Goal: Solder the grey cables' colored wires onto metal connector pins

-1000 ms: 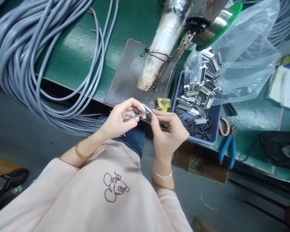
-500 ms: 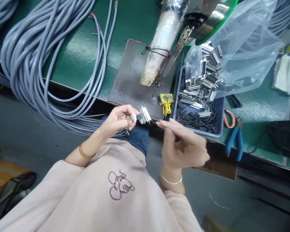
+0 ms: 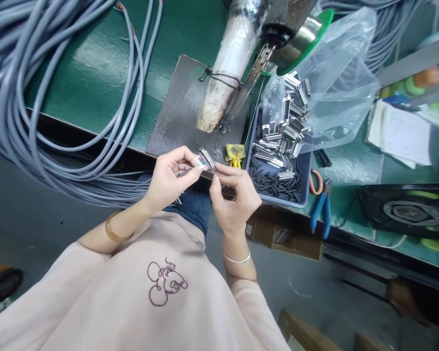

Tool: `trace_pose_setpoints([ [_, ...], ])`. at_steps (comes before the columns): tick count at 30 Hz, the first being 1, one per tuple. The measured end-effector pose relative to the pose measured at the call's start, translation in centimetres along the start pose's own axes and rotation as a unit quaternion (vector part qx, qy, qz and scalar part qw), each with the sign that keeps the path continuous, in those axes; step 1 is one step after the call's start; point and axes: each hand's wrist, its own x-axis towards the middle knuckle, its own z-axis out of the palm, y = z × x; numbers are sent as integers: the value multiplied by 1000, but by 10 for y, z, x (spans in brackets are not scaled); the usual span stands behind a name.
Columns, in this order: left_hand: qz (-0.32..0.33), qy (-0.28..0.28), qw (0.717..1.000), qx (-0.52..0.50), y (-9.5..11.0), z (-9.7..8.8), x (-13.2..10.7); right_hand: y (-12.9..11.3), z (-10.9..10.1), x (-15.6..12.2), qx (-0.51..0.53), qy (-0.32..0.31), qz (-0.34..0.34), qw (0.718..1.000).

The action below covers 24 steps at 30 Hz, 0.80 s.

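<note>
Over the bench's front edge, my left hand is closed, pinching a grey cable's end by its thin coloured wires, right behind a metal D-sub connector. The wires reach the pin side of that connector. My right hand has its thumb and index finger closed at the connector's right end; its other fingers are curled. Whether a small part also lies between those fingertips is hidden. Behind the connector stand a white wrapped post and a soldering iron, its tip low over a dark plate.
A blue bin holds several connectors and black sleeves, with a plastic bag over it. Blue-handled pliers, a solder spool, a yellow clip and a fan are nearby. Grey cable coils hang at left.
My right hand has moved left to the connector, and its fingertips now meet the connector's end. The connector has turned slightly in my left hand. The whole view has shifted to the right.
</note>
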Motion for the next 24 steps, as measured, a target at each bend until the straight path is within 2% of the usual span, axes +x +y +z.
trace_pose_setpoints([
  [4, 39, 43, 998, 33, -1, 6, 6, 1, 1, 6, 10, 5, 1, 1000],
  [8, 62, 64, 994, 57, -1, 10, 10, 3, 3, 11, 30, 7, 14, 999],
  [16, 64, 65, 994, 60, -3, 12, 15, 9, 4, 12, 47, 1, 25, 999],
  [24, 93, 79, 989, 89, 1, 14, 16, 9, 4, 21, 34, 9, 7, 999],
])
